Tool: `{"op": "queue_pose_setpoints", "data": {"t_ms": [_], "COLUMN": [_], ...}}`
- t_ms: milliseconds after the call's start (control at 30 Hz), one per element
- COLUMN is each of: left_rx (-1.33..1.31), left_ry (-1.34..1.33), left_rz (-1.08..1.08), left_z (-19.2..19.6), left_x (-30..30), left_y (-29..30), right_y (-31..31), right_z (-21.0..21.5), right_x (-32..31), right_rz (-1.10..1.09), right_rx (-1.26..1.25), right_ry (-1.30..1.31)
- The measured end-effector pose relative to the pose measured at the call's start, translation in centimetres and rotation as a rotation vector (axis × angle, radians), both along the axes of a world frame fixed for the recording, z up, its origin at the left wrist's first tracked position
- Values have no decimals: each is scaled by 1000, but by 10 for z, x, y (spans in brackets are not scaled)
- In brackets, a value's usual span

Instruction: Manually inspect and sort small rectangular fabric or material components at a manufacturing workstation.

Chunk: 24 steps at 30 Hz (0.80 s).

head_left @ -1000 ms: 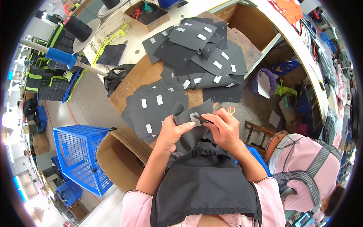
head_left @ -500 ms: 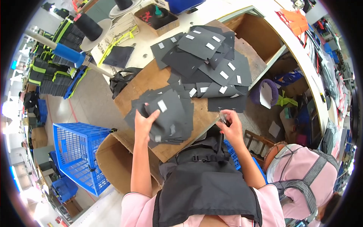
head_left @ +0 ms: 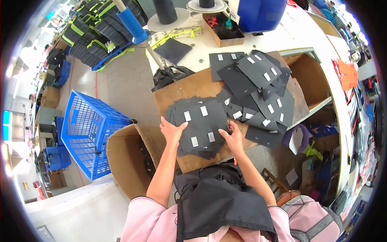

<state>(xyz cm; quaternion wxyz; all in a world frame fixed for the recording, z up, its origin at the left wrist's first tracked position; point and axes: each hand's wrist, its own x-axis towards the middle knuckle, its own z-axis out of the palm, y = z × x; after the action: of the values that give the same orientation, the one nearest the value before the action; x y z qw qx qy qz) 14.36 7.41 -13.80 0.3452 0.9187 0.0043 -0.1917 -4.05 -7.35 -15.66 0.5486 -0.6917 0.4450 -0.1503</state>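
In mid-frame, the left hand (head_left: 173, 132) is wide; whether the right hand (head_left: 234, 140) holds something, I cannot tell. Both should press the pile (head_left: 200, 126) evenly inward.

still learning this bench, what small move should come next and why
Probably nudge the top dark panel into line with the panels beneath: those stick out unevenly around it, and the left hand and right hand are at its opposite sides.

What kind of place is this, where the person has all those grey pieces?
It's probably a sewing workshop or small factory. You can see big black cones of what looks like thread, piles of flat dark grey pieces, and stacked black and yellow-green bundles.
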Motion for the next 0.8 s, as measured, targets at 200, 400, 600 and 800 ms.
{"op": "queue_pose_setpoints", "data": {"t_ms": [200,400,600,800], "left_rx": [-669,-685,-669,-447], "left_ry": [700,327,306,-16], "left_rz": [86,-95,-214,-184], "left_z": [21,-8,-2,-10], "left_x": [1,-25,-48,-48], "left_y": [22,36,36,36], "right_y": [-3,7,7,0], "right_z": [4,-2,-5,-9], "right_x": [20,21,14,14], "right_rz": [66,67,23,81], "right_rx": [103,195,309,229], "right_ry": [12,-81,-209,-183]}}
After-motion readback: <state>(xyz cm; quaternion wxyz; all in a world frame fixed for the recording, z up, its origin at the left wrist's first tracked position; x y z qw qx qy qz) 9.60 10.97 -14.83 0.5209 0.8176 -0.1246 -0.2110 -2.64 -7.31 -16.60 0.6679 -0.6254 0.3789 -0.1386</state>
